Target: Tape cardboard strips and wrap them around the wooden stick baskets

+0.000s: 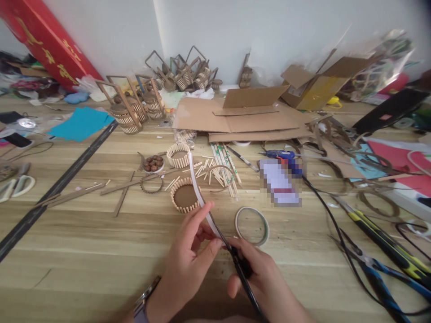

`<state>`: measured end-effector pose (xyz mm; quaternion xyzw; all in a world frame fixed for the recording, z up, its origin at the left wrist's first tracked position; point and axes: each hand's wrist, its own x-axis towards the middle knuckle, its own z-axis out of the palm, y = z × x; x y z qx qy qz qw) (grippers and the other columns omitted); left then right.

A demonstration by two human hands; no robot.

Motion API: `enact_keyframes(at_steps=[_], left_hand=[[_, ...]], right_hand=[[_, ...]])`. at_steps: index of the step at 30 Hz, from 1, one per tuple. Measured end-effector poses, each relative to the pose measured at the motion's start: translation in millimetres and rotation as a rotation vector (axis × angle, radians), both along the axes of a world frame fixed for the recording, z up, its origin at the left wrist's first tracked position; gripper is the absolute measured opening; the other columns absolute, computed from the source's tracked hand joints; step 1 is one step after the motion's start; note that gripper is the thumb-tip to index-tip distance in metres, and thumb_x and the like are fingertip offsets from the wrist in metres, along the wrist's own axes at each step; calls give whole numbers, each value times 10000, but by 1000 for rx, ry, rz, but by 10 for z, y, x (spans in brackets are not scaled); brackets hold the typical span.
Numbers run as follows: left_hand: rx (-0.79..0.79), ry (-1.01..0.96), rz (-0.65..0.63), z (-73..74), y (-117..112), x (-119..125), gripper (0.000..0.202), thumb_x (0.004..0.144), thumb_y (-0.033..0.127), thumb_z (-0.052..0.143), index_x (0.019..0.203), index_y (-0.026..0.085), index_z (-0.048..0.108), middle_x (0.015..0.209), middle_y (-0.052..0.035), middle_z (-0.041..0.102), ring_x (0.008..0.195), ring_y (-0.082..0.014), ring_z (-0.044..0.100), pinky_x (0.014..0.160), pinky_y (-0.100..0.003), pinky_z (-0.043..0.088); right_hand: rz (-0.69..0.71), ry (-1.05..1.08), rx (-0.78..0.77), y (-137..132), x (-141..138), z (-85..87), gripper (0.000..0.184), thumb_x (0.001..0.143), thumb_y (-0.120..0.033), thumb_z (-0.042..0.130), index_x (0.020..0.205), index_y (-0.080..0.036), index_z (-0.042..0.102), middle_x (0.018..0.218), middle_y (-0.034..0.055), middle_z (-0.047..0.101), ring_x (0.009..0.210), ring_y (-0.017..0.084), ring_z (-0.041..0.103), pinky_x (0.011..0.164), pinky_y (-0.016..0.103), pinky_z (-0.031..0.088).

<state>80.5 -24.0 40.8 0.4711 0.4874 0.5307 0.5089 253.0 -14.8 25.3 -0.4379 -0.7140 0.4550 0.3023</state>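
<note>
My left hand (195, 255) has its thumb and fingers closed on a long narrow white strip (195, 181). The strip curves away from me over the table. In my right hand (259, 273) is a dark tool that looks like black-handled scissors (235, 255), its narrow front end against the strip's near end. My fingers hide part of its handles. Just beyond my left hand stands a small round basket (172, 197) with a brown base and a ring of short wooden sticks. A similar basket (169, 157) stands behind it. A tape roll (237, 228) lies beyond my right hand.
Loose sticks (215, 175) and a dish of brown beads (154, 164) lie ahead. Finished handled baskets (126, 114) and cardboard sheets (198, 119) stand further back. Right are a blue glue gun (279, 155) with cable, a yellow-black cutter (380, 237) and pliers (370, 264). White-handled scissors (23, 185) lie left.
</note>
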Motion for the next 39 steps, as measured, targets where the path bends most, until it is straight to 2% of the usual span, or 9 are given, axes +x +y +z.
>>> enact_keyframes(at_steps=[7, 8, 10, 12, 14, 21, 26, 33, 39], left_hand=[[26, -138, 48, 7, 5, 34, 565, 886, 306, 639, 1392, 365, 396, 1411, -70, 479, 894, -165, 628, 825, -337, 545], [29, -145, 85, 8, 18, 33, 528, 890, 337, 632, 1369, 335, 410, 1331, -75, 546, 865, -160, 628, 794, -317, 544], [0, -112, 154, 5, 47, 23, 359, 904, 391, 607, 1222, 259, 506, 998, -38, 667, 770, -141, 617, 715, -261, 526], [-50, -73, 204, -3, 75, 4, 243, 909, 425, 590, 1043, 228, 545, 729, 22, 625, 680, -124, 588, 655, -221, 494], [-76, -66, 227, -6, 95, -12, 245, 900, 451, 593, 965, 220, 542, 656, 46, 588, 635, -114, 564, 620, -206, 471], [-124, -57, 133, 57, 130, -26, 294, 859, 467, 627, 784, 187, 578, 639, 32, 577, 598, -113, 536, 575, -208, 438], [-145, -72, 70, 79, 118, 1, 323, 856, 501, 614, 817, 180, 596, 675, 19, 581, 619, -124, 535, 595, -223, 451], [-167, -53, 44, 76, 83, 71, 346, 871, 531, 576, 832, 188, 591, 705, 12, 572, 659, -144, 544, 631, -246, 466], [-172, -63, 24, 34, 69, 73, 342, 895, 526, 551, 820, 192, 561, 693, 22, 552, 650, -136, 531, 629, -238, 445]], right_hand=[[-38, -94, 43, 14, 3, -12, 359, 642, -159, 755, 989, -172, 663, 736, -13, 678, 618, 141, 590, 575, 200, 463], [-38, -104, 62, 16, 0, -7, 353, 641, -175, 772, 977, -175, 663, 728, -16, 675, 604, 138, 581, 564, 197, 460], [-30, -114, 97, 19, -7, 5, 353, 645, -217, 801, 966, -182, 658, 718, -21, 669, 597, 136, 577, 556, 195, 459], [-20, -122, 122, 19, -10, 16, 367, 652, -264, 819, 968, -186, 650, 724, -23, 665, 620, 140, 593, 573, 196, 469], [-15, -133, 138, 14, -10, 22, 365, 673, -297, 816, 974, -188, 641, 731, -22, 664, 633, 141, 605, 585, 197, 475], [9, -165, 193, -9, 5, 18, 389, 694, -342, 817, 997, -184, 631, 754, -10, 677, 639, 145, 615, 582, 205, 473], [2, -208, 202, -7, 12, 32, 466, 651, -386, 837, 1014, -193, 618, 768, -3, 663, 647, 163, 613, 575, 229, 471], [3, -250, 153, -26, 10, 23, 421, 683, -336, 817, 1026, -206, 609, 835, 24, 674, 721, 192, 639, 625, 260, 488], [10, -257, 112, -20, -4, 43, 485, 615, -268, 867, 1025, -184, 621, 854, 27, 688, 743, 195, 652, 645, 262, 504]])
